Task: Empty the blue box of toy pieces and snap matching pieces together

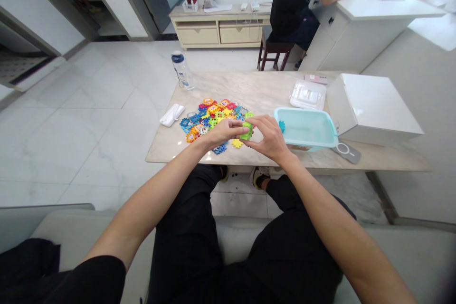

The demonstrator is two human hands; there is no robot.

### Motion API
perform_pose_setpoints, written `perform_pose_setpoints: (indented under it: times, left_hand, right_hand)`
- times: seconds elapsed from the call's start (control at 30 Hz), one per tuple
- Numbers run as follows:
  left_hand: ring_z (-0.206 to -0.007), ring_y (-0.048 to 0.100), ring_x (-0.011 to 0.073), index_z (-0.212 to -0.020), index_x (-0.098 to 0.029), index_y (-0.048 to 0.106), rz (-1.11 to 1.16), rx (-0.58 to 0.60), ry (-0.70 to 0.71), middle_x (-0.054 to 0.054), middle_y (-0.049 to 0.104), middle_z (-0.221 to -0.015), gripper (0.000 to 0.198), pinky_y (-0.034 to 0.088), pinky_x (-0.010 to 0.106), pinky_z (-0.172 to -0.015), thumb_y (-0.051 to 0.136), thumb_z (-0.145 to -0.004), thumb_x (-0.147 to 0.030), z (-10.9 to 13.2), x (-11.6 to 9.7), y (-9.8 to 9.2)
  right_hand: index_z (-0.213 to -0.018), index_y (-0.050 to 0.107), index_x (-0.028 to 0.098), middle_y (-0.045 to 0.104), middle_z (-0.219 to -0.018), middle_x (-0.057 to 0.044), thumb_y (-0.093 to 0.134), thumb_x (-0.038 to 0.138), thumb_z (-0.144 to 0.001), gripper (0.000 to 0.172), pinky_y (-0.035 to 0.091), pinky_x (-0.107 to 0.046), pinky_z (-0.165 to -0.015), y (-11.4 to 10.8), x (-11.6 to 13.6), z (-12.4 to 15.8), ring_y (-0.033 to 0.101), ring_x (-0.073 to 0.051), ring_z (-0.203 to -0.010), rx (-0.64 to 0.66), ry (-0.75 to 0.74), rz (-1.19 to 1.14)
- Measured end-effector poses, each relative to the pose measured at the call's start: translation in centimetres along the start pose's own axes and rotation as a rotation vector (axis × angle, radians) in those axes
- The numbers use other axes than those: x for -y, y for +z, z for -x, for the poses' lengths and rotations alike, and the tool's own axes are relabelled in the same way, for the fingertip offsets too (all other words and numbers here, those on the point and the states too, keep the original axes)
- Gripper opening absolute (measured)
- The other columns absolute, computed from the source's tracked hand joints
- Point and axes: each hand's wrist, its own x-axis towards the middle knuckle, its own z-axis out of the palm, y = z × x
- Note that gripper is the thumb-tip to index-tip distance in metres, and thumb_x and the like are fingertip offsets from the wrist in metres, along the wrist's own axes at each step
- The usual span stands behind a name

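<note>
My left hand [226, 134] pinches bright green interlocking plastic pieces [246, 131] between thumb and fingers. From the other side my right hand [270, 138] closes its thumb and fingertips around the same green pieces. Just beyond and left of my hands spreads a pile of colourful toothed plastic building tiles [199, 118] in blue, orange, red, yellow and green. A yellow tile [237, 143] lies flat beneath the hands. Close to my right hand stands a light blue plastic bin [309, 143], with a teal toothed piece [281, 126] at its left side.
On the marble-look table [245, 86] are a water bottle [183, 72], a white tissue pack [172, 115], a clear lid [308, 94], a large white box [381, 104] and a grey device with a white ring [347, 152]. Across the room a person [295, 0] sits at a white counter.
</note>
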Motion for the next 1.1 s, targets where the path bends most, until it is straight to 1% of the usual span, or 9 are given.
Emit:
perform_pose_setpoints:
  times: [0.1,0.3,0.43,0.57,0.73,0.87,1.0,1.1]
  left_hand:
    - [-0.089,0.073,0.0201,-0.108,-0.012,0.085,0.048,0.013,-0.006,0.011,0.080,-0.098,0.054,0.055,0.029,-0.082,0.099,-0.078,-0.056,-0.01,0.04,0.08]
    - [-0.102,0.076,0.0221,-0.114,-0.013,0.085,0.117,0.059,-0.023,0.015,0.082,-0.114,0.056,0.057,0.033,-0.094,0.097,-0.081,-0.057,-0.11,0.23,0.03]
    - [-0.105,0.076,0.0235,-0.113,-0.014,0.086,0.100,0.071,-0.027,0.015,0.083,-0.112,0.052,0.057,0.034,-0.094,0.097,-0.081,-0.054,-0.13,0.33,-0.10]
    - [-0.101,0.076,0.0235,-0.113,-0.014,0.087,0.083,0.076,-0.024,0.015,0.083,-0.110,0.052,0.057,0.033,-0.091,0.097,-0.081,-0.054,-0.09,0.29,-0.12]
    - [-0.100,0.076,0.0225,-0.113,-0.014,0.087,0.084,0.071,-0.021,0.015,0.083,-0.111,0.052,0.057,0.033,-0.091,0.097,-0.082,-0.054,-0.08,0.17,-0.06]
    - [-0.102,0.076,0.0222,-0.114,-0.015,0.087,0.097,0.063,-0.026,0.015,0.084,-0.111,0.052,0.057,0.033,-0.093,0.097,-0.081,-0.054,-0.14,0.36,-0.13]
    - [-0.100,0.076,0.0215,-0.113,-0.015,0.087,0.097,0.070,-0.030,0.014,0.084,-0.110,0.051,0.057,0.033,-0.093,0.098,-0.081,-0.053,-0.28,0.70,-0.31]
    - [-0.101,0.077,0.0220,-0.115,-0.014,0.087,0.135,0.085,-0.034,0.015,0.084,-0.112,0.053,0.057,0.034,-0.094,0.097,-0.082,-0.055,-0.40,0.93,-0.47]
  right_hand:
    - [-0.141,0.073,0.026,0.080,-0.129,-0.013,0.087,0.040,-0.095,0.050,0.056,-0.056,-0.102,0.06,-0.16,0.06,0.071,-0.038,-0.119,-0.021,-0.021,0.006]
    - [-0.139,0.073,0.027,0.080,-0.129,-0.013,0.087,0.041,-0.095,0.048,0.055,-0.056,-0.101,0.13,-0.26,0.07,0.072,-0.038,-0.119,-0.024,-0.014,0.014]
    - [-0.138,0.073,0.028,0.080,-0.129,-0.012,0.087,0.040,-0.095,0.047,0.055,-0.056,-0.102,0.11,-0.22,0.08,0.072,-0.038,-0.118,-0.026,-0.026,0.005]
    - [-0.136,0.073,0.028,0.081,-0.126,-0.012,0.087,0.039,-0.095,0.044,0.055,-0.056,-0.101,0.04,-0.10,0.06,0.072,-0.037,-0.117,-0.032,-0.027,0.001]
    - [-0.138,0.074,0.029,0.081,-0.129,-0.011,0.087,0.041,-0.095,0.046,0.056,-0.056,-0.102,0.04,-0.13,0.05,0.072,-0.038,-0.119,-0.010,-0.004,0.000]
    - [-0.141,0.073,0.028,0.080,-0.130,-0.012,0.086,0.041,-0.096,0.049,0.056,-0.056,-0.102,0.10,-0.23,0.07,0.072,-0.037,-0.118,-0.020,-0.025,0.002]
    - [-0.140,0.074,0.029,0.080,-0.130,-0.011,0.086,0.041,-0.096,0.048,0.056,-0.057,-0.103,0.11,-0.24,0.10,0.072,-0.037,-0.119,-0.012,-0.013,-0.004]
    - [-0.139,0.074,0.029,0.080,-0.129,-0.011,0.086,0.042,-0.096,0.047,0.056,-0.057,-0.103,0.07,-0.21,0.11,0.072,-0.037,-0.118,-0.016,-0.005,-0.004]
